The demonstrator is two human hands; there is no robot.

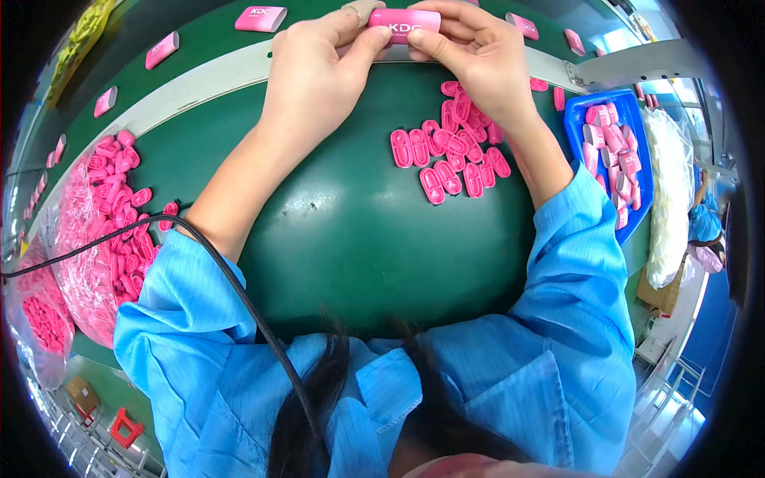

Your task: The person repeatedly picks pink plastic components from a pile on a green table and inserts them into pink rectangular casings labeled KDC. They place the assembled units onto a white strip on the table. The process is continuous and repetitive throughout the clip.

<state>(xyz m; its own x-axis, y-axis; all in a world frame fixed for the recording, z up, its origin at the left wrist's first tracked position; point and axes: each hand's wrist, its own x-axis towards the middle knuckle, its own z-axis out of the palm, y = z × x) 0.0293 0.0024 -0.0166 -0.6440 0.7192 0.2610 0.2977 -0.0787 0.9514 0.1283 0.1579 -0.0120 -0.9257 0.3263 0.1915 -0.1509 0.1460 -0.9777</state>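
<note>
A flat pink plastic case (408,17) with white print is level between my two hands at the far side of the green table. My left hand (317,68) pinches its left end, thumb on the front, with a beige wrap on one finger. At the other end, my right hand (488,64) grips it between thumb and bent fingers. Nearer to me, below the right hand, lies a loose group of pink oval caps (451,177), several with their hollow side up. Whether a cap sits in the case's ends is hidden by my fingers.
Pink caps (119,187) spill from a clear plastic bag (84,247) at left. A blue tray (570,119) of pink-and-white cases stands at right, beside a white wrapped bundle (668,199). Spaced cases (260,18) lie on a green belt beyond a pale rail (191,90). A black cable (239,291) crosses my left arm.
</note>
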